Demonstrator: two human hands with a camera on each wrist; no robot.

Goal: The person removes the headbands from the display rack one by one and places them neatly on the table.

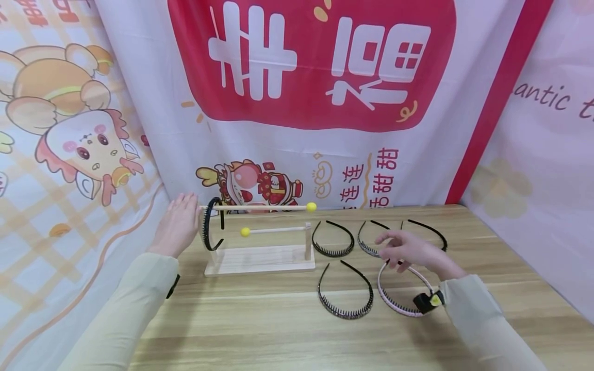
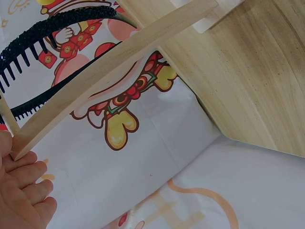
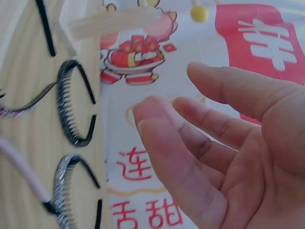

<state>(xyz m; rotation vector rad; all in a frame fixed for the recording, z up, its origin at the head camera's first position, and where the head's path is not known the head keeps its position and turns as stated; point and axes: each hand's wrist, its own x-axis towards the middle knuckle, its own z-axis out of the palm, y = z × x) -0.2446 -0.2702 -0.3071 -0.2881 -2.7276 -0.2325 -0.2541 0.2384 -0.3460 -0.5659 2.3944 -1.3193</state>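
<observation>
My left hand (image 1: 178, 224) is at the top of the left post of a wooden stand (image 1: 260, 259). In the left wrist view, its thumb and fingers hold the end of that post (image 2: 90, 78). A black toothed headband (image 1: 206, 226) hangs on the stand's upper rod, close to this hand. My right hand (image 1: 408, 250), empty with fingers loosely bent, hovers over the headbands on the right. Below it lies a pink headband (image 1: 386, 294); a silvery headband (image 3: 60, 183) lies behind, partly covered by the hand in the head view.
A dark sparkly headband (image 1: 345, 313) lies front centre, another dark one (image 1: 333, 253) behind it. One black headband (image 1: 431, 230) rests at back right. The stand's rods end in yellow balls (image 1: 311, 207). Printed cloth (image 1: 301, 113) hangs behind the wooden table (image 1: 260, 324).
</observation>
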